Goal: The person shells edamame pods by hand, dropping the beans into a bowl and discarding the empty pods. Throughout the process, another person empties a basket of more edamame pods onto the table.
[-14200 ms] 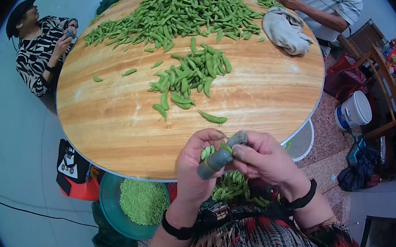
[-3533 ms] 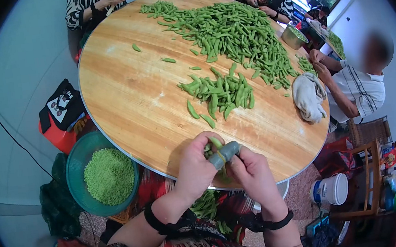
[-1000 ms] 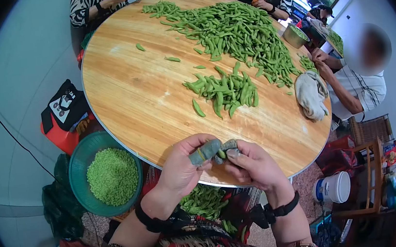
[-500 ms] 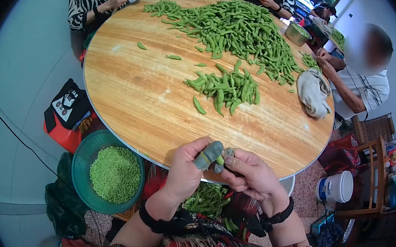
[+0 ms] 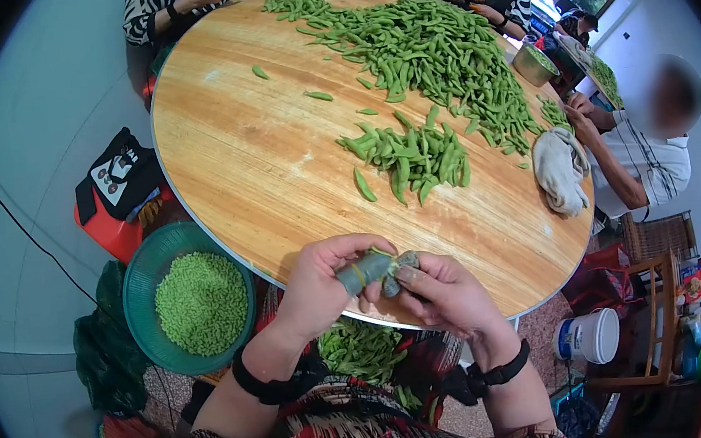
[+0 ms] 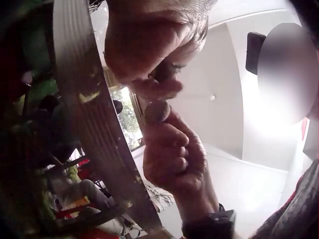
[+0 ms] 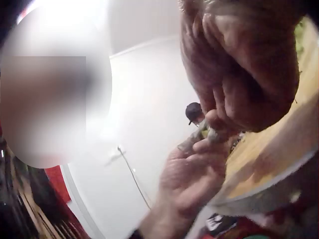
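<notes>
Over the table's near edge, my left hand and right hand meet fingertip to fingertip. A grey rubber sleeve with a yellow band covers the left thumb. Smaller grey covers sit on right fingertips. A green edamame pod is pinched between the two hands, mostly hidden by the fingers; a bit of green pod shows in the right wrist view. In front lies a small heap of pods, with one loose pod at its near left.
A large pod pile covers the far side of the round wooden table. A teal basket of shelled beans stands at left. More pods lie below the edge. A grey cloth lies at right; other people sit around.
Compared with 3.5 s ago, one of two loose pods by the small heap is gone. Since half a second ago, the left thumb has tipped over the pod, covering most of it.
</notes>
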Tool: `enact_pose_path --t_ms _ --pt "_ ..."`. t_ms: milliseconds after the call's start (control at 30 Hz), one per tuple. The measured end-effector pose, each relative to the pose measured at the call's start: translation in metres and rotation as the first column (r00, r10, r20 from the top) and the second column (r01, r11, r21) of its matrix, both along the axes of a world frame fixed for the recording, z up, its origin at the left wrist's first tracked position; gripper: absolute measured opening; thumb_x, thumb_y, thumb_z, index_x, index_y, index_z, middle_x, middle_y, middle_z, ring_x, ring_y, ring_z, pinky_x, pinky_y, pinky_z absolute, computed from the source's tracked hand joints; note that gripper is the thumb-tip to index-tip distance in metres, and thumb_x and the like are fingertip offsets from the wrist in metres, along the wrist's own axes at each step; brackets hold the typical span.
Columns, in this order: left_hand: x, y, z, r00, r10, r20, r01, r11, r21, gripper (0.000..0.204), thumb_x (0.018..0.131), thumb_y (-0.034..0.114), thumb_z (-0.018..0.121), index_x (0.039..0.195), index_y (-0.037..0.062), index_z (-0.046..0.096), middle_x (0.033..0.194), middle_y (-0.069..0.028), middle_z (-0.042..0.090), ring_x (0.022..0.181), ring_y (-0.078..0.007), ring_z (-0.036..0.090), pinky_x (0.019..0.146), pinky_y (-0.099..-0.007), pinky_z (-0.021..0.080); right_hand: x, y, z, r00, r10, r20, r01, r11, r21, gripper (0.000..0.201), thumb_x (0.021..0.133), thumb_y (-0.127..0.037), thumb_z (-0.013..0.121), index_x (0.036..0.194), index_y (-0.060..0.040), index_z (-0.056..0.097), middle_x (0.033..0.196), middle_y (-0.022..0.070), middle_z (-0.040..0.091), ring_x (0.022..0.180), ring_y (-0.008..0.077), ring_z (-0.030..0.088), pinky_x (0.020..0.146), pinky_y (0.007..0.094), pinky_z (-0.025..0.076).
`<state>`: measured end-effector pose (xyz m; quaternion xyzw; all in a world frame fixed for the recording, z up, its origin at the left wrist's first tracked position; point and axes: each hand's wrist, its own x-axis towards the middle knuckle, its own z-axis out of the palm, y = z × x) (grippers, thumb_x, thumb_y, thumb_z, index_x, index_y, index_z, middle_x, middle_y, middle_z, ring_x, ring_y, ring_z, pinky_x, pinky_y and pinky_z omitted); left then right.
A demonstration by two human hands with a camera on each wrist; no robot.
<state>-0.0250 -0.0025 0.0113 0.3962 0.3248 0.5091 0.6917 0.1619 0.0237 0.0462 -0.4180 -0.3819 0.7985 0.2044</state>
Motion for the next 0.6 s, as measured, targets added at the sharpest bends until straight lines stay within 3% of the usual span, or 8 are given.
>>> enact_pose_path --t_ms 100,167,267,367,433,500,567,600 --pt "-0.002 0.003 -0.013 0.973 0.133 0.191 -0.099 0.979 -0.175 0.02 0.085 -0.001 0.052 0.103 -0.0014 0.061 0.079 -0.006 0.059 0.064 -0.0066 0.051 0.054 -0.0155 0.038 -0.007 0.025 0.0 0.911 0.139 0.388 -0.325 0.822 0.469 0.025 0.092 -0.025 0.049 0.088 -0.0005 0.054 0.056 0.0045 0.055 0.047 0.0149 0.051 0.045 0.0263 0.04" --pt "-0.006 0.003 -0.02 0.977 0.103 0.186 -0.078 0.988 -0.136 0.022 0.085 -0.002 0.051 0.104 -0.001 0.061 0.081 -0.0055 0.06 0.064 -0.0065 0.05 0.055 -0.0162 0.039 -0.02 0.051 0.006 0.708 -0.286 0.645 -0.472 0.488 0.735 0.027 0.088 -0.024 0.052 0.083 0.002 0.054 0.063 0.0178 0.059 0.056 0.0315 0.058 0.053 0.0377 0.046" --pt "-0.004 -0.002 -0.015 0.998 0.025 -0.063 -0.026 0.999 -0.024 0.025 0.085 -0.002 0.05 0.107 0.0011 0.061 0.084 -0.0039 0.062 0.065 -0.0062 0.05 0.056 -0.0178 0.04 -0.039 0.076 -0.014 0.636 -0.458 0.621 -0.615 0.184 0.767 0.027 0.084 -0.024 0.055 0.087 0.0029 0.056 0.061 0.0177 0.057 0.055 0.0321 0.056 0.052 0.037 0.044" --pt "0.003 -0.015 0.003 0.942 -0.034 -0.334 0.074 0.992 0.107 0.031 0.085 0.0 0.05 0.114 0.0065 0.059 0.087 -0.0011 0.064 0.066 -0.0058 0.051 0.058 -0.02 0.042 -0.042 0.083 -0.024 0.502 -0.463 0.731 -0.742 0.204 0.639 0.025 0.081 -0.02 0.058 0.09 0.0031 0.056 0.066 0.0226 0.057 0.062 0.0404 0.055 0.056 0.0408 0.044" --pt "0.001 -0.019 0.022 0.724 -0.13 -0.678 0.393 0.885 0.251 0.034 0.084 -0.002 0.051 0.115 0.0075 0.058 0.087 -0.0014 0.064 0.068 -0.0058 0.052 0.059 -0.0202 0.043 -0.032 0.078 -0.022 0.59 -0.429 0.684 -0.674 0.205 0.71 0.022 0.081 -0.018 0.059 0.091 0.0024 0.056 0.063 0.0185 0.057 0.057 0.0346 0.055 0.052 0.0376 0.043" --pt "0.008 -0.022 0.018 0.8 -0.296 -0.521 0.406 0.908 0.107 0.029 0.085 -0.001 0.052 0.111 0.0064 0.06 0.089 -0.003 0.065 0.068 -0.0061 0.054 0.06 -0.0206 0.044 -0.016 0.065 -0.017 0.668 -0.398 0.629 -0.598 0.216 0.772 0.02 0.081 -0.015 0.059 0.092 0.0017 0.056 0.06 0.0143 0.057 0.052 0.0287 0.055 0.049 0.0343 0.042" --pt "0.019 -0.022 0.0 0.908 0.102 -0.407 -0.001 0.971 0.241 0.022 0.087 0.005 0.053 0.108 0.004 0.061 0.088 -0.0038 0.064 0.071 -0.0067 0.055 0.061 -0.0212 0.044 -0.003 0.045 -0.006 0.857 -0.171 0.486 -0.228 0.72 0.656 0.016 0.082 -0.013 0.059 0.085 0.003 0.057 0.064 0.006 0.058 0.056 0.0143 0.054 0.054 0.0295 0.044" --pt "0.025 -0.019 0.005 0.958 0.154 -0.244 -0.14 0.988 0.071 0.021 0.088 0.011 0.054 0.107 0.0022 0.06 0.084 -0.0032 0.061 0.066 -0.0067 0.053 0.056 -0.0197 0.04 0.0 0.034 -0.003 0.857 -0.176 0.484 -0.223 0.72 0.657 0.016 0.082 -0.013 0.059 0.085 0.003 0.057 0.064 0.006 0.058 0.056 0.0143 0.054 0.054 0.0295 0.044"
